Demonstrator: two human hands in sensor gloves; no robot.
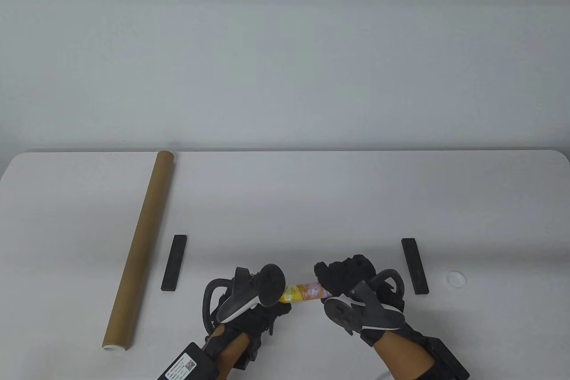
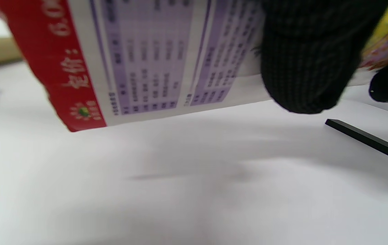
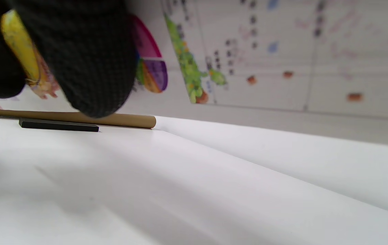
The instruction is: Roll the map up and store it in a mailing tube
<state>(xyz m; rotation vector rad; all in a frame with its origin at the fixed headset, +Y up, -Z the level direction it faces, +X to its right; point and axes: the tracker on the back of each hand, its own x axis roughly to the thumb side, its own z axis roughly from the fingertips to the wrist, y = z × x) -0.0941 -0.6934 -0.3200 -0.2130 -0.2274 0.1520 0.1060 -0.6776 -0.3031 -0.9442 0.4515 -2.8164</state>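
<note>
Rolled, colour-printed paper map (image 1: 305, 292) gripped crosswise above the white tabletop (image 1: 285, 202) by left hand (image 1: 249, 308) and right hand (image 1: 352, 284), long brown cardboard mailing tube (image 1: 141, 247) lying lengthwise away, nearer the left hand.

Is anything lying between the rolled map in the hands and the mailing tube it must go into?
Yes: a black bar lies on the table between the rolled map and the mailing tube, beside the tube. Lifted, the map could pass over it.

My 2 hands wear black knit gloves, my left grip (image 1: 249, 313) and right grip (image 1: 352, 286) each carrying a grey tracker with a white edge, plus black wrist boxes.
</note>
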